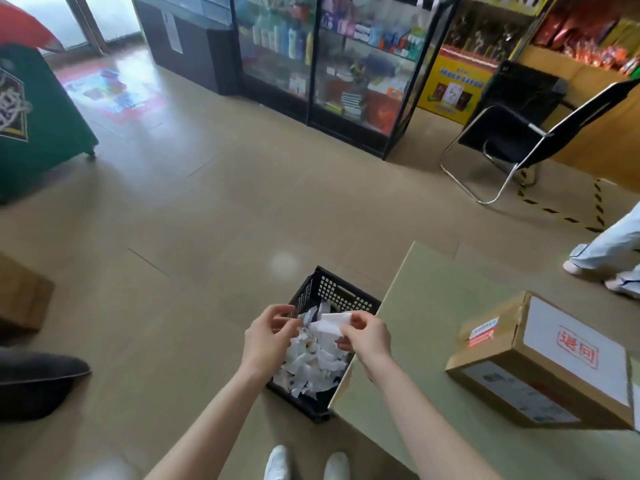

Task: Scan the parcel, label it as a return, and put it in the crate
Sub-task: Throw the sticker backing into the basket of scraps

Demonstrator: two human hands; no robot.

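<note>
Parcel point(550, 362) flat on table point(415, 341), long axis running near-left to far-right, right grip point(363, 336) pinching paper scrap point(330, 323), left grip point(268, 336) apart

Pale green desk point(433, 393) at right, cardboard parcel point(540, 368) with red-stamped white label lying on it, tan tiled floor point(207, 220) carrying black perforated crate point(332, 292) of paper scraps, touching the desk's left edge

We count two hands, the left hand point(268, 336) and the right hand point(367, 336), one cardboard parcel point(540, 362), one black crate point(332, 296), one folding chair point(519, 133), two glass cabinets point(346, 64) and two white shoes point(306, 464); the paper scraps point(311, 365) are too many to count.
</note>
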